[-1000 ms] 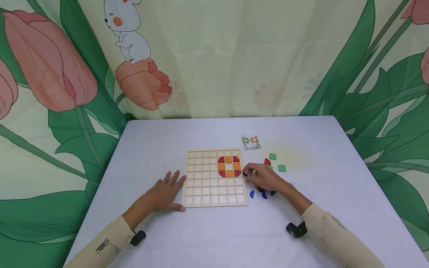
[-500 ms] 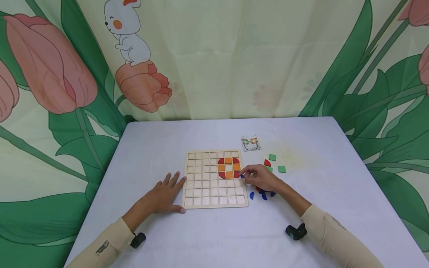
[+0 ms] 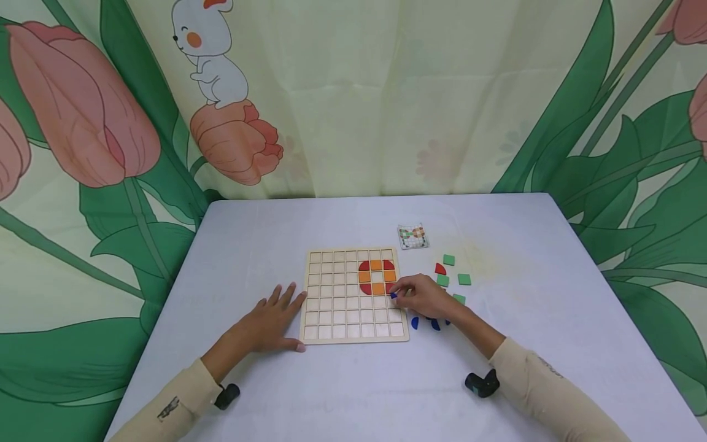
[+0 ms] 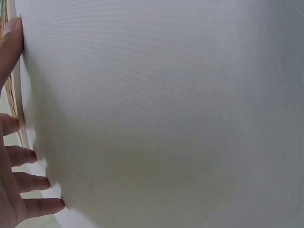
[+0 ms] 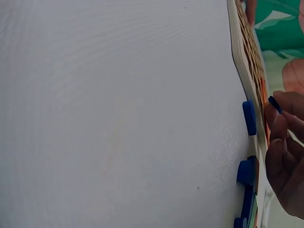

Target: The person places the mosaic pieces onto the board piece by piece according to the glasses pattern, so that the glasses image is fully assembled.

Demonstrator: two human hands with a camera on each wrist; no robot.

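A wooden grid board (image 3: 331,301) lies on the table, with red corner pieces and orange squares (image 3: 378,288) forming a ring at its upper right. The left hand (image 3: 270,322) rests with spread fingers against the board's left edge; the left wrist view shows this hand (image 4: 14,175) beside the edge. Above the board's right side, just below the ring, the right hand (image 3: 425,296) pinches a small blue piece (image 3: 393,295). In the right wrist view the blue piece (image 5: 275,104) is between thumb and fingers of the right hand (image 5: 287,156).
Right of the board lie green squares (image 3: 464,279), a red piece (image 3: 440,269) and several blue pieces (image 3: 415,323), some partly hidden by the right hand. A small patterned card (image 3: 413,236) lies behind them. A printed curtain (image 3: 353,98) hangs behind the table.
The right hand has moved left and slightly toward the near side with the blue piece, from beside the board to over it, uncovering more green squares. The left hand has stayed in place.
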